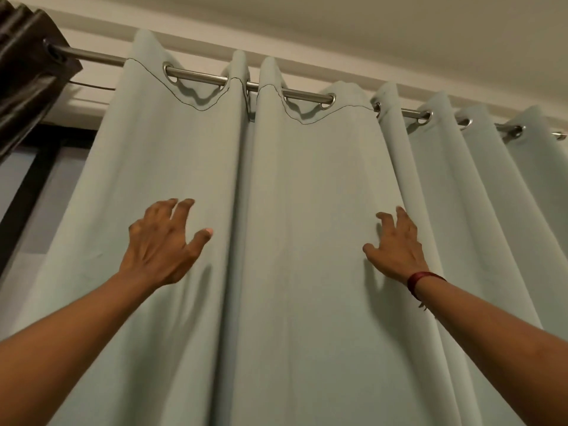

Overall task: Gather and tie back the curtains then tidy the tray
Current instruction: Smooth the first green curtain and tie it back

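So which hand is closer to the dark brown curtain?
Left. The left hand sits below-right of the brown curtain; the right hand is much farther right.

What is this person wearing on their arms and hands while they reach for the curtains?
No sleeves or gloves show. The left hand wears nothing. The right hand has a dark red thread band round its wrist, with short loose ends hanging from it.
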